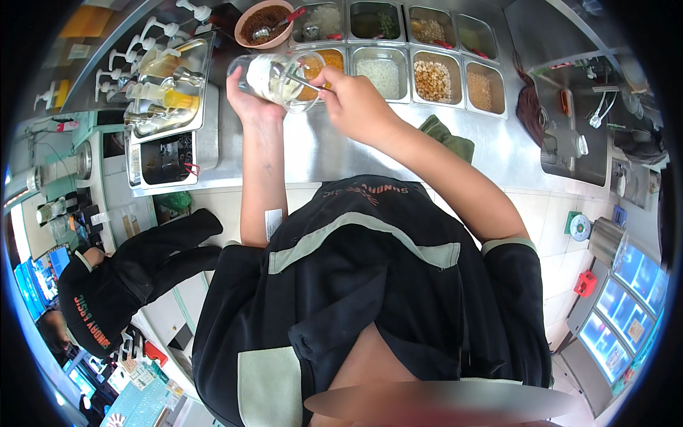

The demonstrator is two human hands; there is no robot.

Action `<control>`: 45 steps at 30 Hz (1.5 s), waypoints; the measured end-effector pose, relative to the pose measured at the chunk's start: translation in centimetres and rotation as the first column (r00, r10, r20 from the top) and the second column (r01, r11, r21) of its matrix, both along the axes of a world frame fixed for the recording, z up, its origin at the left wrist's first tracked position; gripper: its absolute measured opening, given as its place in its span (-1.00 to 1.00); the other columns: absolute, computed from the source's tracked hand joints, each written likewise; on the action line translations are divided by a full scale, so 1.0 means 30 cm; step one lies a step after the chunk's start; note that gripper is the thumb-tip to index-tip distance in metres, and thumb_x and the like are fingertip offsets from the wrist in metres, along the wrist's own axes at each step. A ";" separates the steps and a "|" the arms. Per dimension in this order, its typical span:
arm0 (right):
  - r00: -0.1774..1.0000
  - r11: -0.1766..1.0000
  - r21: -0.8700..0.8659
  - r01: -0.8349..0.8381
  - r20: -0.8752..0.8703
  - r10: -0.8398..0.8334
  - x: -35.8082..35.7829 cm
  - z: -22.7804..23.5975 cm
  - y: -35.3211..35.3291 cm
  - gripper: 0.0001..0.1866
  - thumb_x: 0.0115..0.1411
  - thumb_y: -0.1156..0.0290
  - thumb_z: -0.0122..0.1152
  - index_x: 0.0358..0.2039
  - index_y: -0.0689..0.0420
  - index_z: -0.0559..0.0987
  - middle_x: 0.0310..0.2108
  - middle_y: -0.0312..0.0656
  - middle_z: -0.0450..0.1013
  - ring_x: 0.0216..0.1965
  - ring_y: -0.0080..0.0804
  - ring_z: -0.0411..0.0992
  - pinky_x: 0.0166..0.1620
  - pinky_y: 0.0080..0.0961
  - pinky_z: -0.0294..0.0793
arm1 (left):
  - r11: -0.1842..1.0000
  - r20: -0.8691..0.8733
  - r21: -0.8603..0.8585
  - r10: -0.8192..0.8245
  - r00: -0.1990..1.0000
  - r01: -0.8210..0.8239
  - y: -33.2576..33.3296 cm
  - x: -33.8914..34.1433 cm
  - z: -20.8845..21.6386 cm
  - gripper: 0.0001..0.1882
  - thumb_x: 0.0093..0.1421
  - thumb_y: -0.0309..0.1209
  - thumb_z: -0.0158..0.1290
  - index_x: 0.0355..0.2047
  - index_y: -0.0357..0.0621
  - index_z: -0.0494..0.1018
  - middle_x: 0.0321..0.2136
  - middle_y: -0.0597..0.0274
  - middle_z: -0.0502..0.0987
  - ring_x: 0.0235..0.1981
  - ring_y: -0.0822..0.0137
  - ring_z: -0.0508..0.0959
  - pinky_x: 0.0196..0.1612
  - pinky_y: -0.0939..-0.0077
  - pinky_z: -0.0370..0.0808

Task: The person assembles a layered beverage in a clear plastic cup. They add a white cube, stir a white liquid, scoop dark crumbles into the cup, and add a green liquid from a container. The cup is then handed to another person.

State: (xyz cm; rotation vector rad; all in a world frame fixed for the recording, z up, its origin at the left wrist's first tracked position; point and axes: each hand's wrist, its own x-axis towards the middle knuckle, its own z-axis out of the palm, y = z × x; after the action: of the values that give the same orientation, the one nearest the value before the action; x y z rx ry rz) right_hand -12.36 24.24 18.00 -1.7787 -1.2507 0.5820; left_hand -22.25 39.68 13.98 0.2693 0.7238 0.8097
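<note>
Upper centre: your left hand grips a clear round cup, right hand a metal utensil; below, orange lettering.

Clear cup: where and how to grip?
Grip the clear cup around its wall, coming from the left, where the left hand holds it. It is tipped, mouth to the right with a metal utensil in it, so that end is probably best left free.

- Wearer's hands: two
- Held cup: one
- Held utensil: one
- Pink bowl: one
- Back pans: eight (two rows of four)
- Left pan: one
- Green cloth: one
- Co-worker: one
- Round dial: one
</note>
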 end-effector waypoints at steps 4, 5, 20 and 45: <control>0.989 0.995 -0.078 -0.064 -0.135 0.053 0.002 0.011 0.002 -0.84 0.15 0.52 0.04 -0.23 0.24 0.46 -0.59 0.01 0.46 -0.45 -0.06 0.50 -0.36 -0.22 0.43 | 0.981 -0.053 0.195 0.028 0.998 -0.017 -0.013 0.021 0.014 -0.48 0.08 -0.06 -0.05 -0.12 -0.25 0.38 -0.20 0.00 0.51 -0.19 0.05 0.51 -0.09 0.17 0.46; 0.997 0.998 -0.016 -0.055 -0.060 0.054 -0.006 -0.006 0.008 -0.83 0.13 0.53 0.05 -0.23 0.24 0.45 -0.59 0.01 0.46 -0.45 -0.09 0.51 -0.36 -0.23 0.45 | 0.976 -0.059 0.216 0.049 0.997 -0.035 -0.019 0.026 0.018 -0.50 0.07 -0.06 -0.03 -0.16 -0.24 0.40 -0.24 0.02 0.53 -0.23 0.07 0.53 -0.12 0.20 0.48; 0.795 0.981 -0.180 -0.077 0.582 0.169 -0.024 0.050 -0.077 -0.73 0.03 0.61 0.02 -0.20 0.35 0.39 -0.47 0.06 0.45 -0.52 -0.11 0.51 -0.44 -0.29 0.51 | 0.995 -0.053 -0.096 0.034 0.998 -0.039 0.016 -0.005 0.018 -0.46 0.09 -0.05 -0.12 -0.08 -0.23 0.38 -0.11 0.06 0.48 -0.06 0.09 0.46 0.04 0.14 0.37; 0.956 0.993 -0.084 -0.078 0.276 0.099 -0.019 0.122 -0.108 -0.78 0.01 0.64 0.01 -0.27 0.35 0.43 -0.50 0.11 0.47 -0.41 0.03 0.51 -0.31 -0.19 0.51 | 0.994 -0.144 0.103 -0.017 0.989 0.032 0.001 -0.010 0.060 -0.49 0.06 -0.10 -0.09 -0.08 -0.20 0.36 -0.11 0.05 0.47 -0.12 0.03 0.47 -0.08 0.02 0.41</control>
State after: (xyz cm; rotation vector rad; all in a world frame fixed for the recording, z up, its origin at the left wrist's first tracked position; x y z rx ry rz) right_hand -12.94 20.99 21.67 -1.9225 -1.5252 0.4404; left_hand -22.55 39.70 15.78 0.4331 0.8120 0.8123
